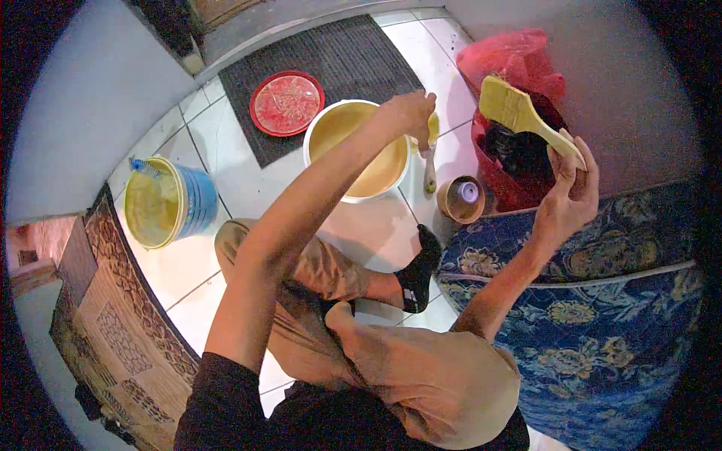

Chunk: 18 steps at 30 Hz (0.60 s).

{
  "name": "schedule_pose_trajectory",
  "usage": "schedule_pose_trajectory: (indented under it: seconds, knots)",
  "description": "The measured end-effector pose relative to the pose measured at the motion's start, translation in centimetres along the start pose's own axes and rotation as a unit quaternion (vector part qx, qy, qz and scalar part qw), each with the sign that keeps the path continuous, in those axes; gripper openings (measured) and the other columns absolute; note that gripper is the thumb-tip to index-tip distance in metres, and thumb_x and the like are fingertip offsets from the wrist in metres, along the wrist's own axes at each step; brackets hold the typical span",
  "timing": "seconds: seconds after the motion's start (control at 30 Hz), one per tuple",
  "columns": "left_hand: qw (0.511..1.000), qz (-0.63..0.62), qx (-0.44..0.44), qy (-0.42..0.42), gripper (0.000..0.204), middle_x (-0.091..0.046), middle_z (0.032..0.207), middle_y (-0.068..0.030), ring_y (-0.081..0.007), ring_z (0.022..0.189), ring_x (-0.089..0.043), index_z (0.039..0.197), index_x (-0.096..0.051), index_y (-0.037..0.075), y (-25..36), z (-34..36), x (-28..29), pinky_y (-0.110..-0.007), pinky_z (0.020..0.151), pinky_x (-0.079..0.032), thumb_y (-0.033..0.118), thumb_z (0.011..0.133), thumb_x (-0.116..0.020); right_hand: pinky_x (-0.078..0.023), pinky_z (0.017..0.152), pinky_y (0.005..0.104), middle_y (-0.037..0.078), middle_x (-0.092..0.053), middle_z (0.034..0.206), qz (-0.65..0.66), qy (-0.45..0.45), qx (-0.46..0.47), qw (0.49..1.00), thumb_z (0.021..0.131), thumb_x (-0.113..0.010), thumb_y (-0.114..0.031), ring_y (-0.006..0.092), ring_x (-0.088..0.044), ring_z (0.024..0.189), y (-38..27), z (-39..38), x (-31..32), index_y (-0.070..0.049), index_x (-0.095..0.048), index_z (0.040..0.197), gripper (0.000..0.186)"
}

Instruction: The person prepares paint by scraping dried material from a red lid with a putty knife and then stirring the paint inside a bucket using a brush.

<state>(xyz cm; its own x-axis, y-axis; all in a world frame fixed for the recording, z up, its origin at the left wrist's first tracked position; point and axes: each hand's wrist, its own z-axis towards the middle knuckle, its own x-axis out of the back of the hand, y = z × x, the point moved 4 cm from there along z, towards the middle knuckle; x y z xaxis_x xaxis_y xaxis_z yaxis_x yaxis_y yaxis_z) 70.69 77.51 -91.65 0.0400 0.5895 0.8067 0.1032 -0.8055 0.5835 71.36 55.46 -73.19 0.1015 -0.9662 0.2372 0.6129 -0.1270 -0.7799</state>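
My right hand (568,195) is closed round the handle of a wide yellow-coated paintbrush (511,105), its broad head raised and tilted to the left above a red plastic bag. Over the right rim of a white tub (310,150) with a yellowish inside, my left hand (410,114) is held with fingers curled; what they grip, if anything, is hidden. Just beside and below those fingers is a small yellow-stained tool (430,174) with a narrow handle. Whether the left hand touches it cannot be made out.
A red round lid (287,104) lies on a dark ribbed mat (353,56). On the left stands a blue bucket (197,199) with a yellow-smeared inside and a blue brush. The red bag (511,64), a small brown pot (453,209) and a blue floral cushion (571,331) are on the right.
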Motion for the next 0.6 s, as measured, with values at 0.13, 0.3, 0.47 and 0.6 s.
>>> schedule_pose_trajectory:
  seconds: [0.13,0.3,0.47,0.6]
  knots:
    - [0.966,0.033,-0.118,0.229,0.089,-0.057,0.124,-0.0233,-0.0374,0.111,-0.060,0.132,-0.048,-0.001,-0.7,-7.2,6.4,-0.046,0.090,-0.053,0.029,0.060,-0.090,-0.059,0.090,0.0402,0.024,-0.066,0.113,0.030,-0.014,-0.007,0.999,0.099,-0.058,-0.009,0.0313,-0.065,0.107,-0.1,-0.3,-0.6,0.007,-0.059,0.116,0.023]
    - [0.859,-0.099,-0.008,0.502,0.038,-0.069,0.100,-0.0149,-0.0260,0.095,-0.068,0.116,-0.063,0.001,-1.6,-22.0,11.1,-0.035,0.086,-0.052,0.013,0.083,-0.075,-0.059,0.087,0.0359,0.015,-0.069,0.111,0.094,-0.140,-0.048,0.985,0.097,-0.061,-0.011,0.0244,-0.066,0.103,1.6,-2.0,-3.5,0.002,-0.064,0.111,0.019]
    - [0.662,-0.180,0.058,0.726,0.009,-0.064,0.082,-0.0064,-0.0153,0.076,-0.062,0.097,-0.060,-0.001,-10.7,-32.0,-1.0,-0.029,0.075,-0.051,0.005,0.090,-0.060,-0.055,0.084,0.0324,0.012,-0.073,0.101,0.045,-0.328,-0.007,0.944,0.090,-0.055,0.002,0.0204,-0.070,0.092,0.5,-5.2,-11.8,0.001,-0.069,0.104,0.020]
    - [0.721,-0.157,0.149,0.658,0.015,-0.063,0.081,-0.0059,-0.0133,0.074,-0.060,0.102,-0.060,-0.002,-12.6,-31.7,-5.0,-0.028,0.072,-0.050,0.005,0.088,-0.062,-0.055,0.084,0.0368,0.017,-0.072,0.102,-0.045,-0.447,0.114,0.886,0.086,-0.057,0.004,0.0291,-0.071,0.092,1.0,-6.6,-16.3,-0.001,-0.070,0.106,0.024]
